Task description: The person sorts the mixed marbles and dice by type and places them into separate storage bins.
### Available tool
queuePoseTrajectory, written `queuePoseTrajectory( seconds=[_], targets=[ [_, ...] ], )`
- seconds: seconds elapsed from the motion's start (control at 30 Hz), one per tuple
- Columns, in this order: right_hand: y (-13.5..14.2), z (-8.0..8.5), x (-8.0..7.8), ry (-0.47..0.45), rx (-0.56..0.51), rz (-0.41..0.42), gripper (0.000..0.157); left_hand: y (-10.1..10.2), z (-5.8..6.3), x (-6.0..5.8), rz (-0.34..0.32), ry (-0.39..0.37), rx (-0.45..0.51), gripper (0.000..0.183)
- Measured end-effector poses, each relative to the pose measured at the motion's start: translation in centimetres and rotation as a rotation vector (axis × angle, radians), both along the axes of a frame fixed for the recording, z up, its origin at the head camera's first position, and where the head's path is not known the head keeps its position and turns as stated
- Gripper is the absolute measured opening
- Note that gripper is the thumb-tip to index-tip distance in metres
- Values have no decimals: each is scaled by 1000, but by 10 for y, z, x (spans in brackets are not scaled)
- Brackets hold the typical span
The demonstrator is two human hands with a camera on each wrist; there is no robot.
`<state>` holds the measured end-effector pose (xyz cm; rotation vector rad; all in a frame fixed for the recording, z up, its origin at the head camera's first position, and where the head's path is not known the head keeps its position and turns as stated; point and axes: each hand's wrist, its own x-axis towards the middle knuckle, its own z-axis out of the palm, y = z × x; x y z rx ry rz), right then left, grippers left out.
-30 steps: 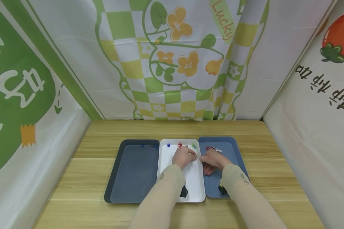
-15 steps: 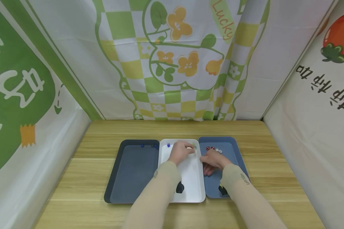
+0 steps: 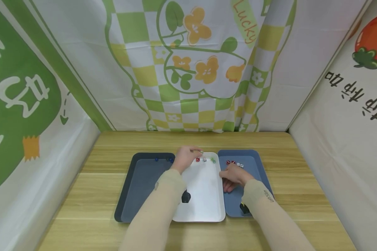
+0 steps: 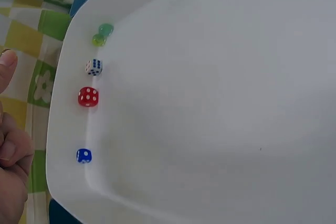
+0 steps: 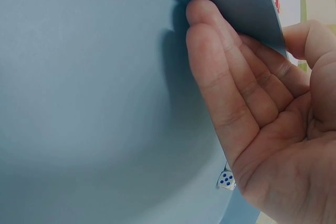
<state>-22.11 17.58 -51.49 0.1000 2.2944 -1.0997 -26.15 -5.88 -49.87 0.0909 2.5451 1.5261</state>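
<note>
My left hand (image 3: 184, 159) is above the far left part of the white tray (image 3: 205, 195). Its fingertips pinch a small pale thing (image 3: 201, 152), too small to tell its kind. In the left wrist view, a blue die (image 4: 84, 156), a red die (image 4: 88, 97), a white die (image 4: 94, 67) and green bead-like pieces (image 4: 98, 40) line that tray's far end. My right hand (image 3: 234, 175) grips the near wall of the blue tray (image 5: 105, 66), thumb outside and fingers inside. Beyond it sit red dice (image 3: 228, 162) and white dice (image 3: 241, 166).
To the left stands a dark grey tray (image 3: 144, 191), with small blue pieces (image 3: 156, 159) at its far end. The three trays stand side by side on a wooden table (image 3: 91, 195). A patterned curtain (image 3: 188, 115) hangs behind the table.
My left hand has moved left and away from me, from the right side of the white tray to its far left, and now covers the blue die in the head view. My right hand stays put.
</note>
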Motion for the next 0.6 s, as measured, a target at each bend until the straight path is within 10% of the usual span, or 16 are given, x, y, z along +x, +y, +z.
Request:
queuePoseTrajectory(
  seconds=[0.6],
  targets=[
    [-2,1,2,13,8,1,28,-77,-5,7,210,56,51,29]
  ],
)
